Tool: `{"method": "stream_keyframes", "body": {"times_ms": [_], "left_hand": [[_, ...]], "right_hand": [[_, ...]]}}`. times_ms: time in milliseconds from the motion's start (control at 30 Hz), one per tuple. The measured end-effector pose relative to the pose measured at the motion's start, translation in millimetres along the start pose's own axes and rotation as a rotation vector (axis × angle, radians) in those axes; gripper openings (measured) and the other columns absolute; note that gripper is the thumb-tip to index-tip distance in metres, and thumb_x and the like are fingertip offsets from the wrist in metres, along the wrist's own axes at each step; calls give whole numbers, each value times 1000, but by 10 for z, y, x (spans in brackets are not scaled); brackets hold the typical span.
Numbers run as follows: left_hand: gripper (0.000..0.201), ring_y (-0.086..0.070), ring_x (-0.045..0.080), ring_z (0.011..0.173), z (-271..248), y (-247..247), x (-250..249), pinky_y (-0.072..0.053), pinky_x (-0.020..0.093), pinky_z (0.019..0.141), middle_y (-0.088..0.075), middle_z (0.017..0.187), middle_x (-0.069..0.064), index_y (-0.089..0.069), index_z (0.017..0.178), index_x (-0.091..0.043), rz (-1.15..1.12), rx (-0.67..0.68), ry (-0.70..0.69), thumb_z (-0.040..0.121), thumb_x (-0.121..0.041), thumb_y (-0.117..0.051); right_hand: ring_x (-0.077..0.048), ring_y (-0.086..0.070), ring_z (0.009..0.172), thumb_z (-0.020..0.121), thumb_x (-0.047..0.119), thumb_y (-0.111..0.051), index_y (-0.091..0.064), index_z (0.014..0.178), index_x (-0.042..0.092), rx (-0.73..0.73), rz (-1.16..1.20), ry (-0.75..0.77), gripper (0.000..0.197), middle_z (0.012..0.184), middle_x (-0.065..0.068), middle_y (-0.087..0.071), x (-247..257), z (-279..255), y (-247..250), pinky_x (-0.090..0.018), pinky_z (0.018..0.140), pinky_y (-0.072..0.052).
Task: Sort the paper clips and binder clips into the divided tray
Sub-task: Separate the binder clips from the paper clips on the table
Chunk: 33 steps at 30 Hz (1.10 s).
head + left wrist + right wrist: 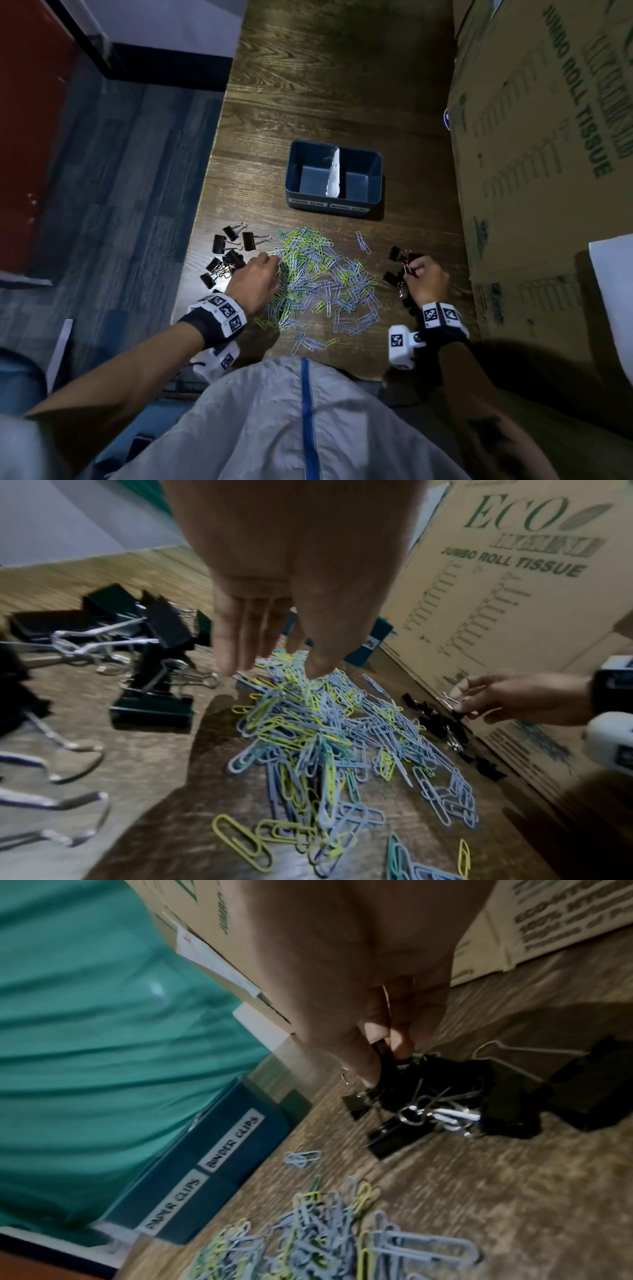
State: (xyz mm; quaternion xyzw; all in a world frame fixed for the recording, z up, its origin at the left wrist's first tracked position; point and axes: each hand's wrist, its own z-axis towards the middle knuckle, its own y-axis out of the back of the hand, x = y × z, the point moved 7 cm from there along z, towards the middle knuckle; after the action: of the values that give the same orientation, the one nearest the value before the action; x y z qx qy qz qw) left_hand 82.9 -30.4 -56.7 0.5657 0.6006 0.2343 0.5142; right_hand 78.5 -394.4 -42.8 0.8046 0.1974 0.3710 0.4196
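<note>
My left hand [255, 279] hovers with fingers [236, 642] straight and loosely together, tips just above the paper clips [318, 284] heaped on the desk [342, 85]. My right hand [426, 282] pinches a binder clip [452, 704] by its wire handle, other binder clips just below. The divided tray [334, 205] sits beyond both hands, empty. I would lift the clip clear of tangled handles, then drop it in the compartment labelled for binder clips.

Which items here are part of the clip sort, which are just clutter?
Job: paper clips; binder clips left and right; divided tray; left hand; right hand.
Clutter: cardboard box; white paper.
</note>
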Motion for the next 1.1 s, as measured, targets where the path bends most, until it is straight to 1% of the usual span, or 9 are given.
{"method": "stream_keyframes", "body": {"times_ms": [67,200,267,400,500,600,700,967,1100], "left_hand": [[56,-52,28,112,22,-80,-53,-53,38,82,-42,133,13,-34,138,-12,67,80,106,92,-32,-59],[57,-39,32,125,94,-199,-127,-47,42,93,-32,139,15,-30,138,-7,36,162,227,93,-25,-60],[58,-36,31,127,130,-265,-176,-48,42,94,-31,140,16,-29,139,-6,15,158,204,93,-21,-61],[57,-44,25,116,69,-338,-381,-54,35,83,-38,136,12,-32,140,-12,21,128,-29,93,-30,-58],[56,-45,25,119,56,-234,-349,-54,35,87,-39,136,12,-33,139,-14,77,6,-59,92,-31,-57],[55,-42,30,124,124,-177,-156,-50,42,96,-34,139,16,-30,138,-15,43,4,154,94,-39,-52],[65,-35,36,130,183,-259,-99,-50,45,96,-25,146,21,-19,145,-14,82,69,238,96,-46,-47],[53,-35,32,127,189,-391,-418,-52,44,91,-32,145,16,-31,144,-11,18,111,-83,96,-28,-49],[41,-41,26,122,330,-176,-339,-49,41,97,-42,135,13,-46,131,-13,-89,-33,-17,95,-32,-51]], "right_hand": [[-30,-65,102,83,2,-72,-64,89,27,-21,-22,-2,26,102,-6,-71,-33,10,23,-35,85,-52],[-30,-62,93,83,3,-71,-67,95,15,-181,-29,126,17,106,-12,-62,109,-185,55,-30,71,-41],[-24,-58,84,84,4,-72,-66,93,12,-206,-41,244,14,101,-10,-61,228,-363,-22,-29,68,-40],[-18,-60,75,85,6,-72,-67,96,13,47,-104,440,15,93,-5,-64,283,-546,-439,-26,58,-45],[-30,-64,80,90,23,-68,-59,96,15,77,-205,334,14,99,-11,-64,186,-597,-497,-36,66,-53],[-39,-63,107,96,49,-58,-47,129,9,157,-376,44,53,127,-19,-60,-31,-642,-514,-39,77,-46],[-45,-47,130,93,50,-62,-20,149,6,334,-295,-106,83,151,-23,-38,-147,-740,-733,-49,98,-45],[-35,-55,117,86,26,-75,-44,133,20,371,-194,140,57,136,-15,-46,326,-824,-1132,-39,88,-48],[-25,-62,102,85,18,-72,-56,100,31,379,-179,223,26,121,-1,-55,462,-642,-1039,-42,86,-55]]}}
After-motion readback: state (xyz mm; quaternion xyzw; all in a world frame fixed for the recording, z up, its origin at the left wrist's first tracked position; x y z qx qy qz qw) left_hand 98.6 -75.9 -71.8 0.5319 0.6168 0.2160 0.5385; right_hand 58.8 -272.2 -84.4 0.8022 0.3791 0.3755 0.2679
